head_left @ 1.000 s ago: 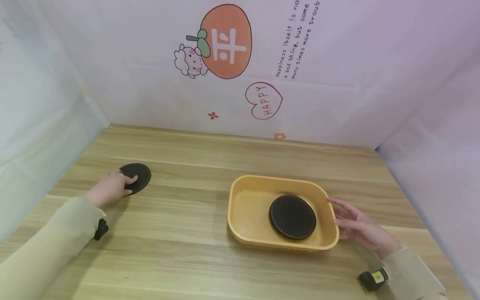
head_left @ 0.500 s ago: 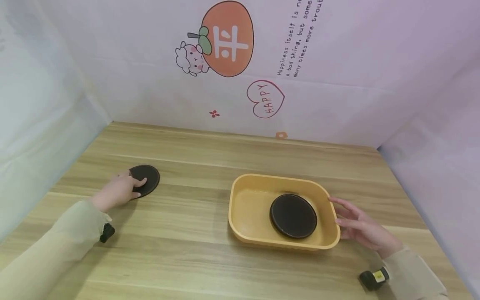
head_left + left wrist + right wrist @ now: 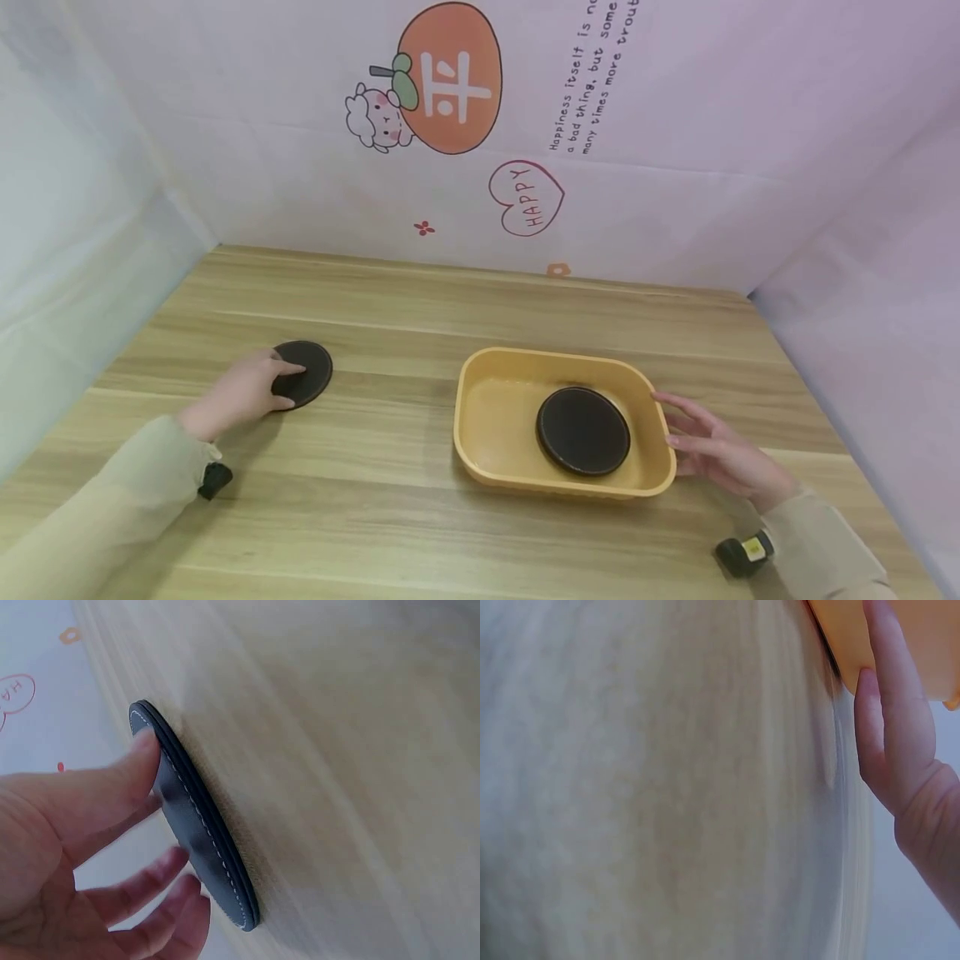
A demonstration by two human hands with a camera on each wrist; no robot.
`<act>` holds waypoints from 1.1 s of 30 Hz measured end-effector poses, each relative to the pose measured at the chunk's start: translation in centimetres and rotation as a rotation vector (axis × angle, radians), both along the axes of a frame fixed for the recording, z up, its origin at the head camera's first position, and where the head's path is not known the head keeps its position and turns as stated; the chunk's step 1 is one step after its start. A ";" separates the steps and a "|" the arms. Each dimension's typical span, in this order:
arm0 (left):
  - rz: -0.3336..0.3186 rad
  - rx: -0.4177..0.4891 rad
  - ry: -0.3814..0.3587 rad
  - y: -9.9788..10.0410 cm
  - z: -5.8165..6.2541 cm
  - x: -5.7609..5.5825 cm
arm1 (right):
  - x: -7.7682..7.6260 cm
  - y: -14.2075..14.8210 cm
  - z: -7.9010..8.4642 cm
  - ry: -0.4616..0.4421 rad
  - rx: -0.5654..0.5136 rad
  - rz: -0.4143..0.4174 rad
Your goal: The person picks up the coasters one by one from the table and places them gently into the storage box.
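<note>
My left hand (image 3: 243, 392) rests on a round black leather coaster (image 3: 316, 372) on the wooden table, left of middle. In the left wrist view, the coaster's (image 3: 187, 817) pale stitching runs round its rim, and the thumb and fingers touch its upper face; the far fingertips are partly hidden. A yellow plastic basin (image 3: 487, 417) stands right of middle with a similar black coaster (image 3: 583, 431) lying flat inside it. Against the basin's right wall rests my right hand (image 3: 716, 450), fingers extended and slightly spread. The right wrist view shows these fingers (image 3: 900, 697) alongside the basin.
The wooden table (image 3: 390, 517) runs back to a white printed cloth wall (image 3: 300, 192). Cloth walls also rise on the left (image 3: 82, 250) and right (image 3: 885, 267). The basin's raised rim lies between the two hands, nearer the right one.
The left hand and its coaster have moved right and slightly nearer along the table. The right hand and the basin with its coaster stay in place.
</note>
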State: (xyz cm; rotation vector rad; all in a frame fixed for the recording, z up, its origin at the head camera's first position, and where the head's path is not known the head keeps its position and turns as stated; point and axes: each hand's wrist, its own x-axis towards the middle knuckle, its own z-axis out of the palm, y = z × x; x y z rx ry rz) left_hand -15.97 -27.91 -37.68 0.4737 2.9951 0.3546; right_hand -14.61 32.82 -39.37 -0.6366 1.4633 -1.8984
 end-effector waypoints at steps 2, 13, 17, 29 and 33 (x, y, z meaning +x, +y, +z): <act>0.019 0.031 -0.026 -0.2 -0.1 -0.4 | 0.0 0.0 0.0 0.000 0.005 -0.005; 0.040 0.099 -0.227 -1.4 0.1 -1.9 | -0.2 -0.1 -0.1 -0.011 0.001 -0.007; 0.020 0.090 -0.219 -1.5 0.1 -2.2 | -0.3 0.0 -0.1 -0.003 0.018 -0.016; 0.051 0.068 -0.240 -2.1 0.3 -3.1 | -0.2 0.3 -0.1 0.013 0.038 -0.023; 0.071 0.062 -0.274 -2.9 -0.1 -3.4 | -0.3 0.3 -0.1 0.018 0.061 -0.032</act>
